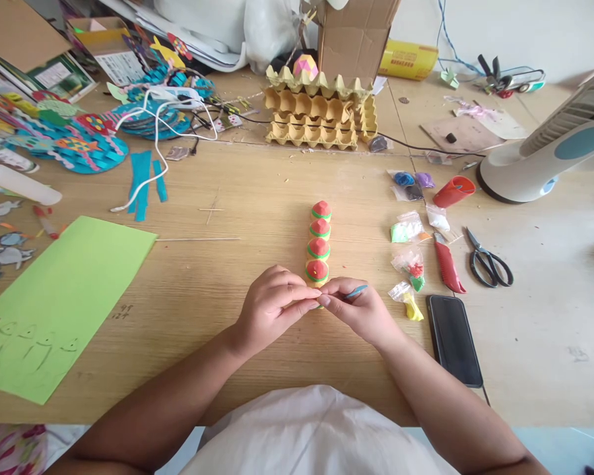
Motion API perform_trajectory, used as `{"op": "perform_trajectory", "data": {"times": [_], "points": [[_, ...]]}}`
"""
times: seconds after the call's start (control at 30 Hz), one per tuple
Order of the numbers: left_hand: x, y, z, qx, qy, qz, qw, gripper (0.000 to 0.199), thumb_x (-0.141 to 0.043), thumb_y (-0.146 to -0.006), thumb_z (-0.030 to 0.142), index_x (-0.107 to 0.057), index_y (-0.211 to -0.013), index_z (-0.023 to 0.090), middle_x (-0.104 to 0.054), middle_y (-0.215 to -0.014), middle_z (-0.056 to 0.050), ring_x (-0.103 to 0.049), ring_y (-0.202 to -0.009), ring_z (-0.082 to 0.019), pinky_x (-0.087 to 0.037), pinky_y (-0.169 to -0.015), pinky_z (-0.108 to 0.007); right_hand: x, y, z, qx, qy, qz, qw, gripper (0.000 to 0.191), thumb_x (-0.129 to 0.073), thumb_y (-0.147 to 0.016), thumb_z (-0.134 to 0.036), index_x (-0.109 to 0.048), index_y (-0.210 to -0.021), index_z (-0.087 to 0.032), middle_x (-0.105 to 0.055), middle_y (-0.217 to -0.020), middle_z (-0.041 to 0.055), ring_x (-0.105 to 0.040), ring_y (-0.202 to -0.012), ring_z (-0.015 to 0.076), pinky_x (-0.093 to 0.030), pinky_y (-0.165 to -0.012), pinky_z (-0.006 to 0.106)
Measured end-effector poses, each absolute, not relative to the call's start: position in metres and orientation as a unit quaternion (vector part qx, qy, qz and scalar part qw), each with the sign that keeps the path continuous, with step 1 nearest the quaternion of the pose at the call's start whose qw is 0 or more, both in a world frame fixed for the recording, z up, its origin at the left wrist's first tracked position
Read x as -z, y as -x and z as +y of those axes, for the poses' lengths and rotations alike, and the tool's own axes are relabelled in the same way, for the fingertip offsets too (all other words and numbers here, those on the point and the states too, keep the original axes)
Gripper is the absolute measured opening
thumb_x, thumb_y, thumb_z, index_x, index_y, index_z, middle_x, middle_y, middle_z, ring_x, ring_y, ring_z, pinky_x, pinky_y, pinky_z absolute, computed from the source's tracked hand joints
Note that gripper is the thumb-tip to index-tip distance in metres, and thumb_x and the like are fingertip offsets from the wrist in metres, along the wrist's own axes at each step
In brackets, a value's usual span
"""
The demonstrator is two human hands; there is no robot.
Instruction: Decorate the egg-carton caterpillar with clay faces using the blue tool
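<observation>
4+ red domes (319, 247), grn rims, rowed | L fingers (291, 291) narrow | R fingers (337, 285) w/ blue tool (357, 291)

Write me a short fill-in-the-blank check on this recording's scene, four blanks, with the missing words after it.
The slim blue item sticks out from the person's ____ hand.
The scissors have ____ handles.
Each small piece in the row has a ____ top above a green band.
The light green paper lies to the person's ____ of that row.

Missing words: right; black; red; left.
</observation>
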State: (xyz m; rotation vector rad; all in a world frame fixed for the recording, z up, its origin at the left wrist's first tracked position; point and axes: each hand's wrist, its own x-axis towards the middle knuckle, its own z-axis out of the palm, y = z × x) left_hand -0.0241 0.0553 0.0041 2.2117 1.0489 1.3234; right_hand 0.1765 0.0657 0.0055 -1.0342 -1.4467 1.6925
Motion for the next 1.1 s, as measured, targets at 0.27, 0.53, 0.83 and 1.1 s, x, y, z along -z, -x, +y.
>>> {"op": "perform_trajectory", "data": {"times": [0.27, 0.53, 0.83, 1.1], "points": [[-0.0056, 0.0246, 0.0549, -0.466, -0.78, 0.381, 0.172, 0.007, -0.072, -0.092, 0.021, -0.074, -0.097, 0.024, -0.073, -0.079, 0.0, -0.061, -0.072, -0.013, -0.049, -0.069, -0.028, -0.0058, -0.1782, 0.0666, -0.645, 0.389, -0.564, 0.339, 0.032, -0.075, -0.086, -0.049, -0.079, -0.085, -0.018, -0.074, -0.08, 0.0046, -0.065, -0.075, 0.0171, -0.052, -0.07, 0.029], [-0.0055, 0.0253, 0.0546, -0.465, -0.782, 0.38, 0.167, 0.009, -0.071, -0.092, 0.018, -0.074, -0.097, 0.024, -0.073, -0.08, 0.0, -0.061, -0.074, -0.013, -0.05, -0.07, -0.028, -0.0036, -0.1782, 0.0668, -0.659, 0.399, -0.536, 0.346, 0.03, -0.078, -0.084, -0.048, -0.079, -0.085, -0.018, -0.074, -0.081, 0.0042, -0.064, -0.073, 0.0163, -0.053, -0.07, 0.029], [-0.0041, 0.0258, 0.0539, -0.462, -0.785, 0.376, 0.169, 0.014, -0.07, -0.092, 0.014, -0.073, -0.101, 0.024, -0.072, -0.081, 0.0, -0.06, -0.075, -0.013, -0.049, -0.072, -0.028, -0.0019, -0.1771, 0.0666, -0.671, 0.396, -0.521, 0.349, 0.029, -0.082, -0.079, -0.045, -0.077, -0.084, -0.018, -0.073, -0.079, 0.0038, -0.061, -0.07, 0.0148, -0.05, -0.067, 0.028], [-0.003, 0.0266, 0.0546, -0.463, -0.784, 0.371, 0.184, 0.013, -0.072, -0.09, 0.013, -0.074, -0.098, 0.022, -0.072, -0.081, -0.001, -0.059, -0.075, -0.014, -0.049, -0.071, -0.028, -0.0028, -0.1788, 0.0673, -0.659, 0.403, -0.534, 0.342, 0.027, -0.083, -0.078, -0.043, -0.076, -0.083, -0.017, -0.069, -0.073, 0.0026, -0.055, -0.064, 0.0127, -0.044, -0.059, 0.026]]}}
